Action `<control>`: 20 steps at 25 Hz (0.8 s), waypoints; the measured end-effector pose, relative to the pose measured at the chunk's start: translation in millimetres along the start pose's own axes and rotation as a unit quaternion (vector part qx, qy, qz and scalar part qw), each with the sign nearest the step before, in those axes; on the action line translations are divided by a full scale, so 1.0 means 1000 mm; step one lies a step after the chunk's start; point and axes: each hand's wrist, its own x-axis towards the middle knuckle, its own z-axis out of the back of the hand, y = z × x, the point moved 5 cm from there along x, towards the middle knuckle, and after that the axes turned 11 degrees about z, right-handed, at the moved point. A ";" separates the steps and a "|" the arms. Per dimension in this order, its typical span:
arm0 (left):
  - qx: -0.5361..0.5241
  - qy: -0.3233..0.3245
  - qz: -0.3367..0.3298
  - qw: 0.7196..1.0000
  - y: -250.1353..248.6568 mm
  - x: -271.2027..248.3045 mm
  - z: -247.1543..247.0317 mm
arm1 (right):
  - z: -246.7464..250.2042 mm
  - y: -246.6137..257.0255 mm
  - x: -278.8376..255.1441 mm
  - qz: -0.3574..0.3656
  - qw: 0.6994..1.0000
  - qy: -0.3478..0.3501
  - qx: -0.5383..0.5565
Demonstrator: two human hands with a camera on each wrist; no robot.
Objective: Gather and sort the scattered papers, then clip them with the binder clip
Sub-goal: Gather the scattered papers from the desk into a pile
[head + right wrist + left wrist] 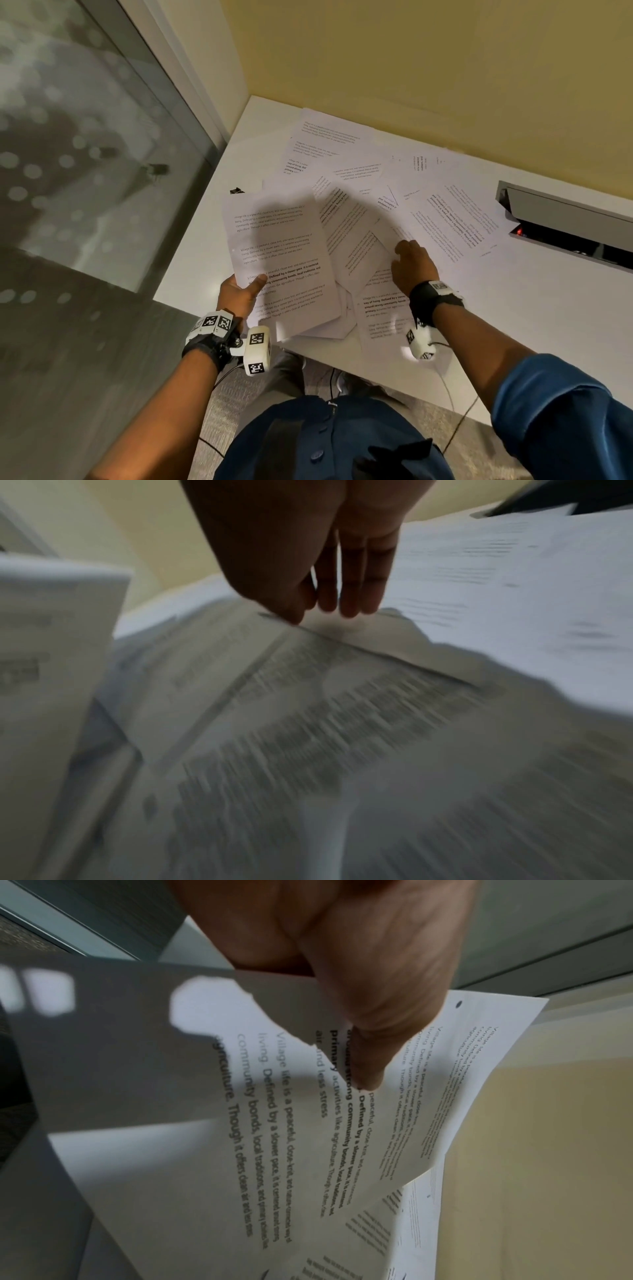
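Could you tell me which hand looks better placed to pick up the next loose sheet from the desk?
Probably the right hand: it has no grip yet, and its fingers rest on the scattered sheets. The left hand already holds the gathered stack, thumb on top.

A white table carries scattered printed papers overlapping across its far half, a black binder clip near its left edge.
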 end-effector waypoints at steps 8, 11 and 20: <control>0.004 -0.006 0.026 1.000 -0.008 0.016 0.025 | 0.009 0.046 0.108 -0.050 0.994 0.089 -0.027; 0.044 -0.018 0.030 0.998 -0.012 0.025 0.030 | -0.002 0.052 0.113 -0.096 0.986 0.098 -0.094; 0.066 0.010 0.037 0.997 -0.013 0.042 0.054 | 0.022 0.053 0.128 -0.129 0.989 0.067 -0.009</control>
